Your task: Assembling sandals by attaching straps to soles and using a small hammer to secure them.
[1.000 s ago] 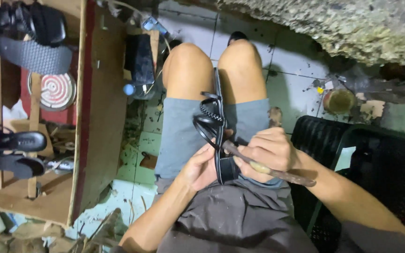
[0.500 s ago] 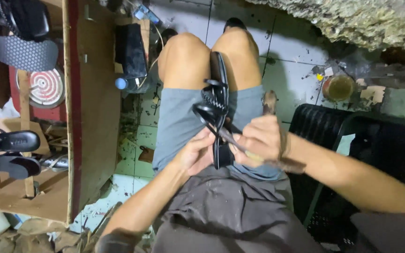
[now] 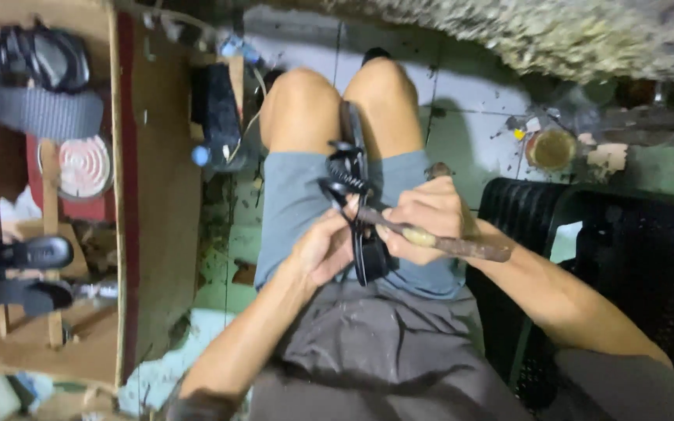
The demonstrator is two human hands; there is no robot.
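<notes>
You sit with a black sandal (image 3: 355, 175) lying along your lap, its length running from between your bare knees back toward your grey shorts (image 3: 294, 203); take that sandal as the landmark for everything else. Your left hand (image 3: 323, 248) is closed around the near end of the sandal, fingers curled over the looped black straps, thumb pressed against the edge nearest you. Your right hand (image 3: 424, 220) sits just to the right of the sandal, fist tight around a worn metal tool (image 3: 438, 240) with a pale, dirty handle; its thin front end reaches left across to the straps and touches them, while the rusty back end sticks out to the right past your wrist. Whether the tip passes under a strap you cannot tell from here.

To the right of the sandal stands a black plastic chair (image 3: 633, 257), just beside your right forearm. Beyond the chair, further from you, a small round tin (image 3: 551, 148) rests on the tiled floor (image 3: 462, 125). To the left of the sandal stands a wooden shelf unit (image 3: 157, 203) holding other black sandals (image 3: 21, 265), with a dark bottle with a blue cap (image 3: 216, 117) between the shelf and your left knee.
</notes>
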